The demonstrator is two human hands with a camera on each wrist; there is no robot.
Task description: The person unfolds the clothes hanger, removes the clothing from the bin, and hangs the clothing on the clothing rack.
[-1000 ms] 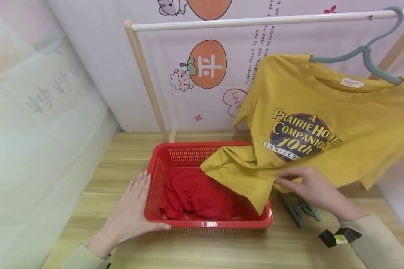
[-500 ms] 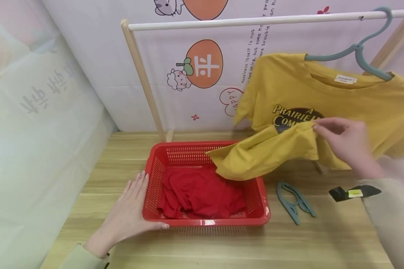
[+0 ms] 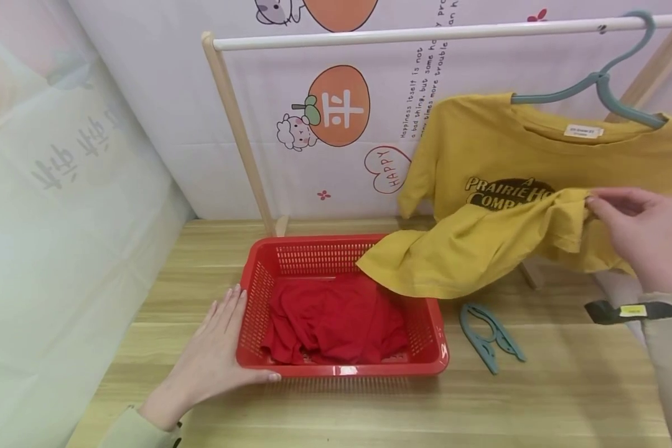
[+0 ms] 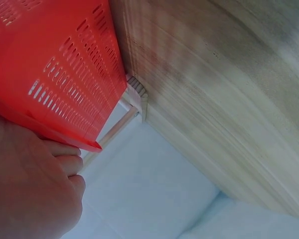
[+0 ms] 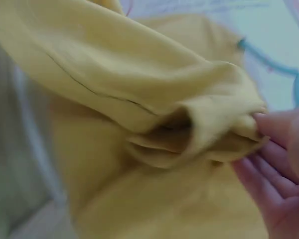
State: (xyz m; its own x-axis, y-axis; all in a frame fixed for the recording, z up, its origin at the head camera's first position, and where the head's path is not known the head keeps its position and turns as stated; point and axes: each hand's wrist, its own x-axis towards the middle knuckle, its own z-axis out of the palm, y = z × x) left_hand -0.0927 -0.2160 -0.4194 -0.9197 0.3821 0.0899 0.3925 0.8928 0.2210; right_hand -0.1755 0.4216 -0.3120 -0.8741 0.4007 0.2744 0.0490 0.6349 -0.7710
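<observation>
In the head view a yellow T-shirt (image 3: 481, 137) with a printed front hangs from a blue-green hanger (image 3: 560, 98). My right hand (image 3: 646, 227) pinches a bunched lower part of the shirt between thumb and fingers, pulled up across the print. The right wrist view has this gathered cloth (image 5: 189, 117) up close, at the fingertips. A red plastic basket (image 3: 344, 371) stands on the table with crumpled red cloth (image 3: 336, 320) inside. My left hand (image 3: 210, 351) rests against the basket's left front corner, fingers straight along the side and thumb along the front rim.
The hanger hooks over a white rail (image 3: 403, 37) on wooden posts (image 3: 241, 134). A folded blue-green hanger (image 3: 490, 338) lies on the wooden table (image 3: 369, 420), right of the basket. Printed wall covering (image 3: 168, 81) stands behind and at the left.
My right hand has lifted the shirt's lower part up and to the right, out of the basket, folding it over the print. The folded hanger has come into fuller view. My left hand stays put.
</observation>
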